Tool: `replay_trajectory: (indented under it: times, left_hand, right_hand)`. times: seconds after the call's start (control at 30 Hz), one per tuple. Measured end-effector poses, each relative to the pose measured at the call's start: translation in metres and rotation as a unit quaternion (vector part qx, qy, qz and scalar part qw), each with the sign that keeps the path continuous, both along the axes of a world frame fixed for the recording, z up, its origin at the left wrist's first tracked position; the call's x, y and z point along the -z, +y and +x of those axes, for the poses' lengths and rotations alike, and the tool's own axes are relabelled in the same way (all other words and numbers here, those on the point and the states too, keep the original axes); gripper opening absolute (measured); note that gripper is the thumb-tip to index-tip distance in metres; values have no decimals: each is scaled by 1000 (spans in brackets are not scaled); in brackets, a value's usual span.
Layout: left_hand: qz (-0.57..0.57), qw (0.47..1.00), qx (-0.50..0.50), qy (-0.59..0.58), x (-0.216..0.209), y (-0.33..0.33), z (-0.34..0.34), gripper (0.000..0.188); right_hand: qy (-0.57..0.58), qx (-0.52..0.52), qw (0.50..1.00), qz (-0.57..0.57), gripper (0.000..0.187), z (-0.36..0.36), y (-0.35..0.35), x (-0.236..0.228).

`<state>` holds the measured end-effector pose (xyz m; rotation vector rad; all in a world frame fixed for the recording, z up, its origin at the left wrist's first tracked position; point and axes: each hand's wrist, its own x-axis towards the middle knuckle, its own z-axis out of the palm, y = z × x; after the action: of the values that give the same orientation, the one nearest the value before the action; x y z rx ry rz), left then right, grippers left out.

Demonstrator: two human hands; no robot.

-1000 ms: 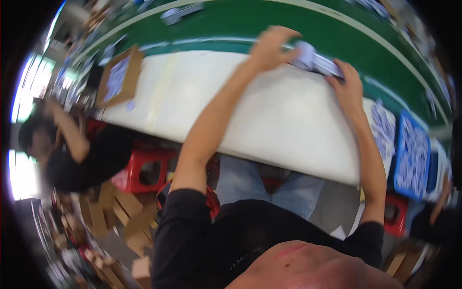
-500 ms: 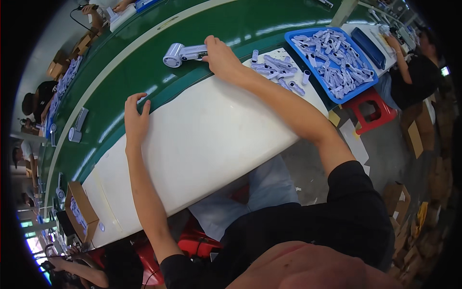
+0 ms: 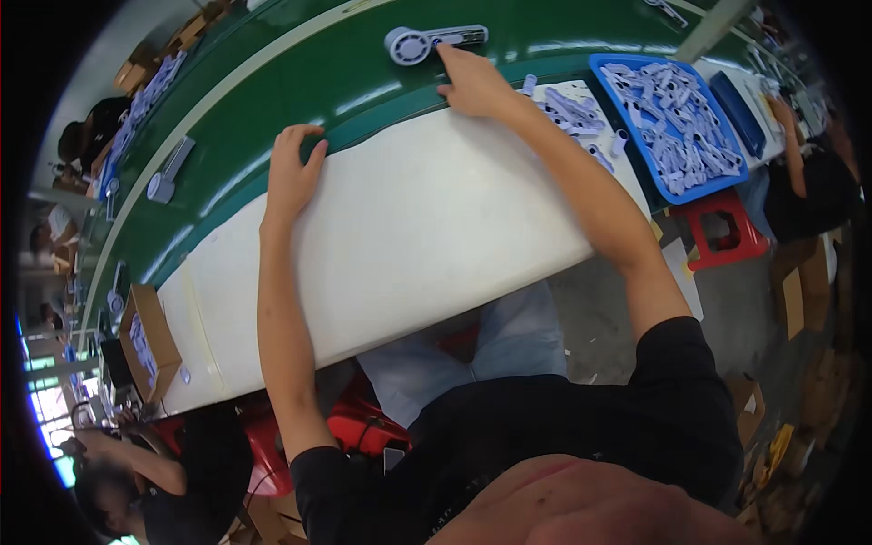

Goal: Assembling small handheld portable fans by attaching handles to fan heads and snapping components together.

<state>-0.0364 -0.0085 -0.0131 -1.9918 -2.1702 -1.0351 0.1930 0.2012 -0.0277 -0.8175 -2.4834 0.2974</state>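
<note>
A pale handheld fan (image 3: 409, 47) with a round, vented head and a straight handle lies on the green conveyor belt (image 3: 345, 95) at the top. My right hand (image 3: 477, 84) is just below it, index finger stretched to where head and handle meet. The thumb is well apart from that finger, and nothing shows between them; whether the fingertip touches the fan I cannot tell. My left hand (image 3: 292, 173) rests at the near edge of the belt, thumb spread from the slightly bent fingers, holding nothing. Beneath both forearms runs the white worktable (image 3: 409, 227).
A blue tray (image 3: 673, 194) heaped with pale plastic parts stands at the right. More loose parts (image 3: 572, 113) lie beside it. Another fan (image 3: 163, 182) is on the belt at left. A cardboard box (image 3: 156, 341) holds parts. Co-workers sit on both sides; a red stool (image 3: 754, 241) stands right.
My right hand has loosened from the fan's handle and now has its index finger by the head. Relative to the table, the fan sits a little farther away. The whole view has shifted.
</note>
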Motion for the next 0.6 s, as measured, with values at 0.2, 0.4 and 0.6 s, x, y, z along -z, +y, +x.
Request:
replay_trajectory:
  times: [0.2, 0.4, 0.6]
  left_hand:
    - [24, 993, -83, 77, 10, -12, -41, 23]
    - [-23, 855, -432, 285, -6, -28, -209, 67]
    - [-23, 838, -544, 28, 19, -53, -302, 109]
  right_hand:
    - [-108, 15, 994, 32, 19, 1, 1, -21]
    - [-214, 42, 976, 13, 36, 68, 24, -64]
    - [-228, 53, 970, -62, 32, 86, 43, -56]
